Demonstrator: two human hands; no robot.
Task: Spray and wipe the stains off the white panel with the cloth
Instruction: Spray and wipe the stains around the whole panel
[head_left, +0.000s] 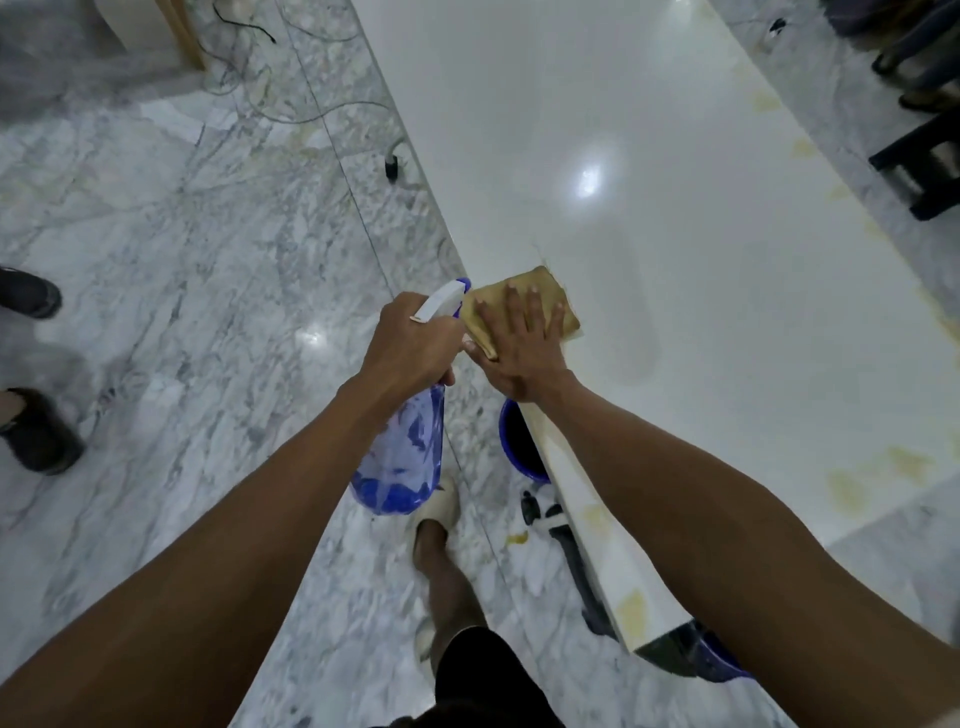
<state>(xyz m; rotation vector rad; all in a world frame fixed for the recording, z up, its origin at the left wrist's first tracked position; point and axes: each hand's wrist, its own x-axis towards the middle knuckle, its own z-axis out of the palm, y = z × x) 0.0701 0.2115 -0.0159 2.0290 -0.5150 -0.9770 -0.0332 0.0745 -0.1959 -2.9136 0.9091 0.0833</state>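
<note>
Wiping is under way near the left edge of the white panel (649, 156), where a folded tan cloth (540, 291) is pressed flat against the surface by the right hand (519, 343), its fingers spread and straight on top of the fabric rather than curled round it. A blue spray bottle (402, 457) is gripped at the neck by the left hand (410, 343), fingers wrapped below the white trigger head (441, 301), with the nozzle pointed toward the cloth and the bottle body hanging over the marble floor (182, 234), just beside the panel's edge. Most of the glossy middle of the panel looks clean, with a faint duller patch to the right of the cloth that may be damp; whether it has been sprayed cannot be told. Yellowish stains (883, 467) are seen along the right edge, from the far end down to the near corner, and more are visible on the near side face below the right forearm. The task is judged to be only partly done, with the edge stains and the side face left to be sprayed and wiped. A blue bucket (519, 447) is partly hidden beneath the panel.
</note>
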